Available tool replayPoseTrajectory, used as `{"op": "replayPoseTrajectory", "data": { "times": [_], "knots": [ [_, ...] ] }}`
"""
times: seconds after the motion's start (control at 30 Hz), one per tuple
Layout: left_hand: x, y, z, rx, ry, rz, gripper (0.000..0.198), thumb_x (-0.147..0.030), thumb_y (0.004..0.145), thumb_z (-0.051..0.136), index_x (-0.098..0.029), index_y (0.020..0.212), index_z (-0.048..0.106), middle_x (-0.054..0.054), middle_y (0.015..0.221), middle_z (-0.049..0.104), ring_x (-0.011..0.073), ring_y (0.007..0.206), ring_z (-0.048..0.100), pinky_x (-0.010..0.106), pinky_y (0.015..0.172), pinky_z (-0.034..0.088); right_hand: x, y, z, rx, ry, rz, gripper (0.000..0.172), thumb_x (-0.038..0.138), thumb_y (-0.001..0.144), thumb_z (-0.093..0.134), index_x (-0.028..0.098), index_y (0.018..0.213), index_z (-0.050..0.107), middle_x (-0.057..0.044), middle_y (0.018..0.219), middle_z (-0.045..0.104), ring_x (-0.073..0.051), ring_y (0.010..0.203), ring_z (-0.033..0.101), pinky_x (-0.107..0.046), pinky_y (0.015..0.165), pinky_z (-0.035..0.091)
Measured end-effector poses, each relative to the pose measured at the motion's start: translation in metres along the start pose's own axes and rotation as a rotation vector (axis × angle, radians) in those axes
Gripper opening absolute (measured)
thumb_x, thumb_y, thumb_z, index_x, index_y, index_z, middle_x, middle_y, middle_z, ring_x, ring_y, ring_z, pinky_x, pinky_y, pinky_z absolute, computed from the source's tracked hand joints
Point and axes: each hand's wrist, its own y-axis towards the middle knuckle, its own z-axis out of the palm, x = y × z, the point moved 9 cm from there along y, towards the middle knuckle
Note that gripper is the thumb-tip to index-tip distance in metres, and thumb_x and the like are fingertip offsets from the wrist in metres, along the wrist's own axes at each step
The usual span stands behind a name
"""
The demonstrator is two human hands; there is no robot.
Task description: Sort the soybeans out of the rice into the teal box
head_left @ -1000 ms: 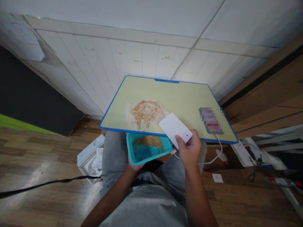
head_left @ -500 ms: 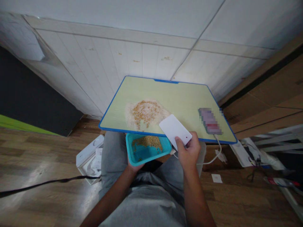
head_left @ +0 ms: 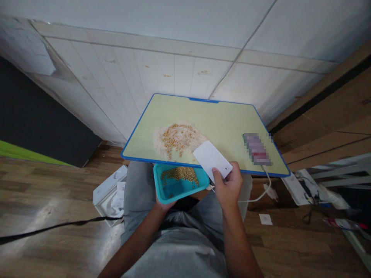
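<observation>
My left hand (head_left: 165, 203) holds a turquoise plastic basket (head_left: 181, 193) from below, just under the front edge of a small table; most of its fingers are hidden. Soybeans (head_left: 182, 173) lie along the far side inside the basket. Between thumb and fingers, my right hand (head_left: 228, 183) grips a flat white card (head_left: 212, 159) with a small hole near its held end. The card's far end reaches over the tabletop, beside the right edge of a spread pile of white rice grains (head_left: 197, 135) mixed with soybeans (head_left: 171, 137).
The pale green table (head_left: 226, 119) has a blue rim and stands against a white panelled wall (head_left: 182, 73). A phone (head_left: 257, 149) with a white cable (head_left: 268, 185) lies on its right side. An open white box (head_left: 111, 195) sits on the floor at left; cardboard boxes (head_left: 330, 119) stand at right.
My right hand and the card have shifted slightly to the left, toward the pile. The basket and my left hand have barely moved.
</observation>
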Motion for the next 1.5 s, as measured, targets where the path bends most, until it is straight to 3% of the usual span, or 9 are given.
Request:
{"op": "replayPoseTrajectory", "data": {
  "times": [0.33, 0.43, 0.6, 0.7, 0.8, 0.93, 1.17, 1.37, 1.5],
  "knots": [
    [-0.003, 0.007, -0.02, -0.007, -0.002, 0.067, 0.078, -0.07, 0.11, 0.02, -0.026, 0.162, 0.058, 0.002, 0.17, 0.057, 0.0282, 0.171, 0.028, 0.058, 0.142, 0.013, 0.012, -0.006, 0.013, 0.113, 0.071, -0.021, 0.021, 0.036, 0.09, 0.074, 0.024, 0.088, 0.057, 0.008, 0.064, 0.054, -0.014, 0.058, 0.05, -0.024, 0.055, 0.038],
    [-0.004, 0.006, -0.024, 0.013, -0.003, 0.046, 0.08, -0.071, 0.11, 0.019, -0.026, 0.159, 0.062, 0.001, 0.168, 0.059, 0.0283, 0.17, 0.03, 0.057, 0.142, 0.011, 0.006, -0.003, 0.012, 0.153, 0.115, -0.016, 0.025, 0.038, 0.087, 0.077, 0.024, 0.085, 0.057, 0.009, 0.063, 0.053, -0.014, 0.057, 0.049, -0.024, 0.054, 0.037],
    [-0.004, -0.001, -0.032, 0.037, 0.006, 0.003, 0.081, -0.069, 0.11, 0.016, -0.025, 0.145, 0.075, 0.002, 0.154, 0.072, 0.0279, 0.168, 0.035, 0.058, 0.141, 0.004, -0.009, 0.004, -0.011, -0.073, 0.167, 0.106, 0.027, 0.047, 0.09, 0.073, 0.023, 0.086, 0.059, 0.006, 0.068, 0.059, -0.016, 0.064, 0.054, -0.025, 0.059, 0.041],
    [-0.003, -0.001, -0.025, 0.043, 0.006, 0.008, 0.082, -0.07, 0.11, 0.016, -0.025, 0.149, 0.072, 0.003, 0.157, 0.07, 0.0277, 0.168, 0.035, 0.058, 0.141, 0.004, -0.013, 0.006, -0.024, -0.187, 0.163, 0.144, 0.029, 0.05, 0.092, 0.071, 0.021, 0.092, 0.065, 0.001, 0.077, 0.066, -0.018, 0.073, 0.061, -0.028, 0.066, 0.049],
    [0.0, 0.001, -0.011, 0.046, 0.005, 0.011, 0.079, -0.068, 0.111, 0.016, -0.026, 0.154, 0.067, 0.004, 0.165, 0.063, 0.0307, 0.169, 0.034, 0.063, 0.14, 0.004, -0.012, 0.007, -0.024, -0.188, 0.178, 0.144, 0.031, 0.045, 0.085, 0.079, 0.02, 0.098, 0.065, 0.0, 0.08, 0.069, -0.019, 0.073, 0.065, -0.029, 0.066, 0.052],
    [0.001, 0.003, 0.004, 0.032, 0.002, 0.027, 0.078, -0.067, 0.111, 0.017, -0.027, 0.151, 0.07, 0.002, 0.168, 0.058, 0.0335, 0.169, 0.033, 0.066, 0.14, 0.011, -0.012, 0.004, -0.011, -0.086, 0.275, 0.164, 0.059, 0.035, 0.08, 0.085, 0.022, 0.131, 0.059, -0.002, 0.091, 0.077, -0.02, 0.07, 0.072, -0.028, 0.061, 0.057],
    [-0.001, 0.003, -0.01, -0.043, 0.013, 0.029, 0.073, -0.063, 0.111, 0.026, -0.022, 0.157, 0.064, 0.008, 0.169, 0.059, 0.0322, 0.17, 0.03, 0.063, 0.14, 0.015, 0.008, 0.005, 0.012, 0.055, 0.117, -0.012, 0.039, 0.032, 0.093, 0.075, 0.021, 0.131, 0.071, -0.011, 0.12, 0.082, -0.026, 0.1, 0.08, -0.036, 0.084, 0.066],
    [-0.003, 0.007, -0.036, -0.11, 0.022, 0.069, 0.071, -0.062, 0.112, 0.025, -0.024, 0.15, 0.07, 0.004, 0.164, 0.065, 0.0291, 0.171, 0.029, 0.058, 0.141, 0.015, 0.034, 0.022, 0.029, 0.069, -0.011, -0.188, 0.036, 0.029, 0.095, 0.07, 0.024, 0.13, 0.074, -0.01, 0.124, 0.083, -0.028, 0.109, 0.081, -0.041, 0.096, 0.066],
    [-0.005, 0.006, -0.044, -0.129, 0.014, 0.075, 0.07, -0.066, 0.109, 0.032, -0.023, 0.147, 0.072, 0.005, 0.165, 0.064, 0.0293, 0.172, 0.027, 0.057, 0.141, 0.015, 0.043, 0.029, 0.04, 0.098, -0.041, -0.249, 0.034, 0.029, 0.097, 0.067, 0.024, 0.129, 0.076, -0.009, 0.123, 0.084, -0.028, 0.106, 0.082, -0.042, 0.094, 0.067]
  ]
}}
